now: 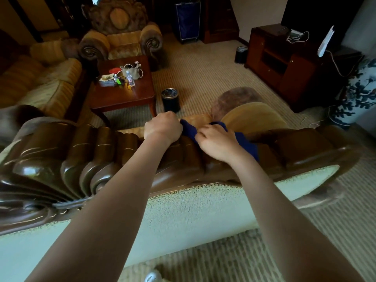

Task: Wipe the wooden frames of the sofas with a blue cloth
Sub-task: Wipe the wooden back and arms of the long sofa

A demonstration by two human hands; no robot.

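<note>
Blue cloth (pixel 245 144) is draped over the sofa's carved wooden frame (pixel 101 155), stretched between both fists, probably to pull it taut against the ridges. Left hand (pixel 162 127) clenches one end at the crest; right hand (pixel 216 142) bunches the middle. Both forearms reach forward over the backrest, wrists bent down.

No writing can be read anywhere; the label on the water bottle (pixel 130 77) on the coffee table (pixel 140 94) is blurred.
</note>
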